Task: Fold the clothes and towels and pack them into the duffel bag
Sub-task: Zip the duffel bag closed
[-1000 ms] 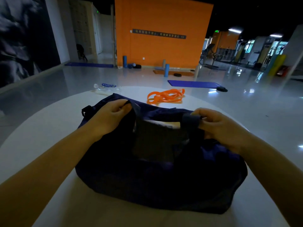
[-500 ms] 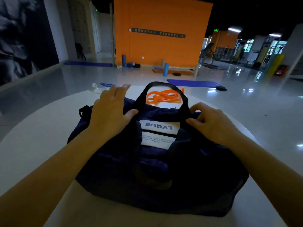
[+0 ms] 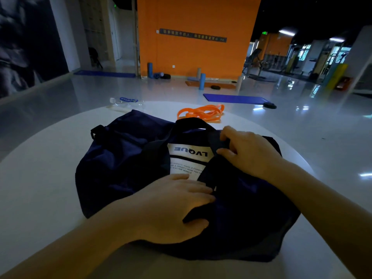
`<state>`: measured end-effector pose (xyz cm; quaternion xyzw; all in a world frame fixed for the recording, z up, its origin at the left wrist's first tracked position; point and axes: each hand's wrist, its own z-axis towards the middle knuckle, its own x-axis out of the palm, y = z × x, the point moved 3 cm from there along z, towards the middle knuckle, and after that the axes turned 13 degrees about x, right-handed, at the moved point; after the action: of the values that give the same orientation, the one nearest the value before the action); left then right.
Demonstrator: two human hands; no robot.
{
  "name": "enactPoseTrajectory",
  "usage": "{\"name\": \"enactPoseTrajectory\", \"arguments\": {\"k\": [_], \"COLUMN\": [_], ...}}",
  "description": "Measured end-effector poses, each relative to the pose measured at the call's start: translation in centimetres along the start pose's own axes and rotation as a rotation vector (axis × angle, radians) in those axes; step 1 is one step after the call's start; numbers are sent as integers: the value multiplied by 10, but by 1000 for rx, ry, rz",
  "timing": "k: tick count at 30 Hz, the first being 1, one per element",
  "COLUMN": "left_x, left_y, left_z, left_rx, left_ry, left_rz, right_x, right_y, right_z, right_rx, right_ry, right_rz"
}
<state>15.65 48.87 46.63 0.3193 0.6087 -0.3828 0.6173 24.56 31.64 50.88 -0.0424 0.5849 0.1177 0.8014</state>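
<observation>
A navy duffel bag lies on the round white table, its white LVQUE label facing up. One black handle arches over the bag's far side. My right hand grips that handle's right strap with curled fingers. My left hand lies on the bag's near side, below the label. Its fingers are straight and its thumb is spread, with a dark fold between them. No clothes or towels show outside the bag.
Orange resistance bands lie on the table just beyond the bag. A clear plastic bottle lies at the table's far left edge. On the gym floor beyond are a blue mat and foam rollers by the orange wall.
My left hand came off the bag's far left top and moved down to its near side. My right hand closed on the handle strap, and the handle now leans lower.
</observation>
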Motion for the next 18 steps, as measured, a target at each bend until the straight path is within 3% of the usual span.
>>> {"name": "enactPoseTrajectory", "arguments": {"k": [2,5,8,12,16,18], "left_x": [1,-2,-11,-12,-29,-47], "left_y": [1,-2,-3,17,61,85], "left_z": [-5,-8,-15,-37,-47,-46], "left_rx": [51,127,132,-155,-436,-546], "left_ry": [22,29,-153,-553,-621,-574], "left_rz": [-23,-122,-242,-222,-93,-50], "right_x": [-6,5,23,30,27,20], "right_y": [-2,-2,-2,-5,-1,1], "right_z": [-17,-39,-36,-23,-22,-18], "right_rx": [-70,-111,-112,-75,-60,-48], "right_ry": [9,253,404,544,556,561], "right_rz": [-17,-214,-315,-322,-327,-320]}}
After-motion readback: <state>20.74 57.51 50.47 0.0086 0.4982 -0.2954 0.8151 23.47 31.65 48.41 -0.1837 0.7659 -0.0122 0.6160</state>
